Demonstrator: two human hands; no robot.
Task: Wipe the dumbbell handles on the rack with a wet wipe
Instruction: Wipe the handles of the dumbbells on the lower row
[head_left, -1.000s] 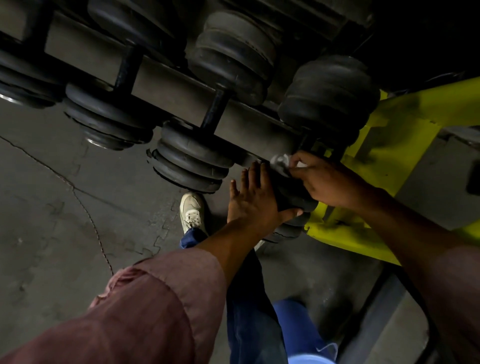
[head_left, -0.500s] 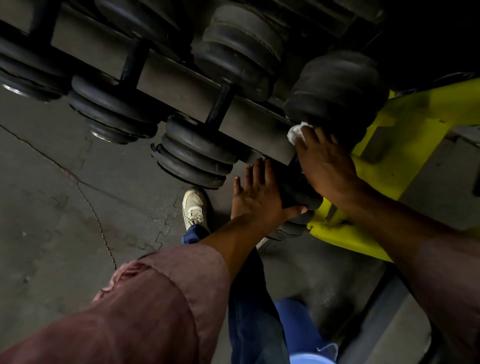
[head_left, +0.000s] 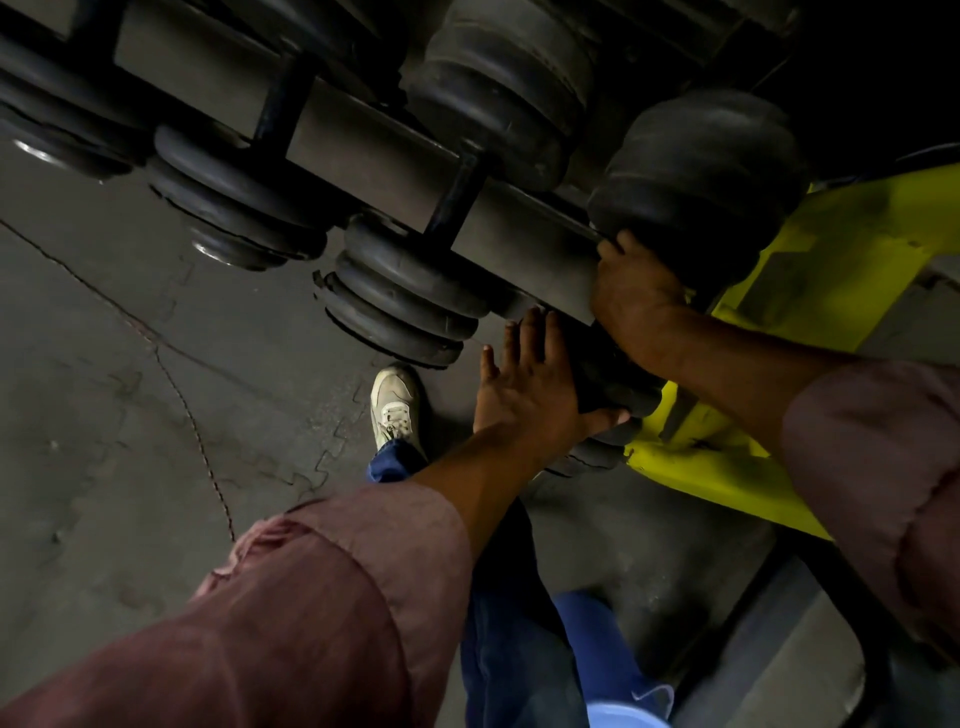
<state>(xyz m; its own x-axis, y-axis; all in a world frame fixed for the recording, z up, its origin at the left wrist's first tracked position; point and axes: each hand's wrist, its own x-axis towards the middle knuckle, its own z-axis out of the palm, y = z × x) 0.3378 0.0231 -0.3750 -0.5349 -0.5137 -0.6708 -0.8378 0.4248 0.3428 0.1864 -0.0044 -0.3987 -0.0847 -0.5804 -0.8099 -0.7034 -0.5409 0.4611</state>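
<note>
Pressing flat at frame centre, the left hand (head_left: 530, 400) rests with fingers straight against the near head of the rightmost dumbbell (head_left: 696, 171). Beyond, the right hand (head_left: 636, 296) curls over its handle on the rack (head_left: 374, 150) (wipe hidden, so its grasp is unclear).

No text, label or number is legible
</note>
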